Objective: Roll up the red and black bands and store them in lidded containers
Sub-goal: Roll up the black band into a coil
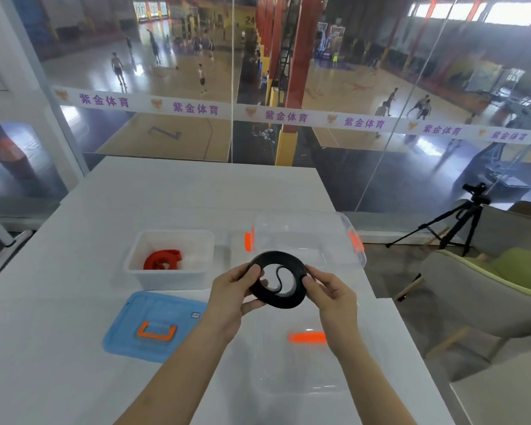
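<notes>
A black band [276, 279], coiled into a loose ring, is held above the table between both hands. My left hand [232, 294] grips its left side and my right hand [331, 294] pinches its right side. The red band [163, 259] lies rolled inside an open white container [169, 259] to the left. A clear container [307, 237] with orange clips sits just behind the black band. Its clear lid [304, 363] with an orange latch lies on the table under my right forearm. A blue lid [154, 328] with an orange handle lies in front of the white container.
The white table [196, 191] ends at a glass wall beyond. A tripod [460, 219] stands on the floor to the right, beside a green-cushioned chair [488, 280]. The table's right edge runs close to the clear container.
</notes>
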`<act>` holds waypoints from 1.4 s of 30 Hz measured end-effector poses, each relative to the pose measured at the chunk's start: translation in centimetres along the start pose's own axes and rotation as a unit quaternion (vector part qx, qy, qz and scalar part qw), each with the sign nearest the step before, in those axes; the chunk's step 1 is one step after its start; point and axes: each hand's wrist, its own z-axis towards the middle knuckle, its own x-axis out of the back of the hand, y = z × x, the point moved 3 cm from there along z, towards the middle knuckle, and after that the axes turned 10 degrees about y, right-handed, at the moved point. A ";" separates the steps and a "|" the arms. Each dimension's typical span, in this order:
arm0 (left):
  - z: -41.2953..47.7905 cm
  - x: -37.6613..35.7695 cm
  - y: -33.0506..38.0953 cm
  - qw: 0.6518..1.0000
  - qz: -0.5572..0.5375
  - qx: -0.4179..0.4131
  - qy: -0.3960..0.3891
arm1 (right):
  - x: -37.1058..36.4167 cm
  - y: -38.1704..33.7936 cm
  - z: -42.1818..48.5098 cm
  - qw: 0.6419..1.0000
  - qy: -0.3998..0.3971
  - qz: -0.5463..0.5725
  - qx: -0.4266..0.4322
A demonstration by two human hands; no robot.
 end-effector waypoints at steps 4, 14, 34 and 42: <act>2.8 -2.9 -0.2 0.999 -0.017 0.016 0.028 | 0.0 0.8 4.0 1.000 -0.003 -0.017 0.008; 11.7 -9.9 -0.9 0.992 -0.054 0.065 0.090 | -1.3 3.3 15.1 0.996 0.041 0.011 -0.073; 31.2 -8.6 -4.8 0.780 0.556 -0.242 0.159 | -8.1 12.9 35.2 0.949 -0.043 -0.299 -0.092; 34.9 -9.0 -8.5 0.683 0.699 -0.190 0.088 | -10.9 20.7 39.4 0.884 -0.070 -0.451 -0.104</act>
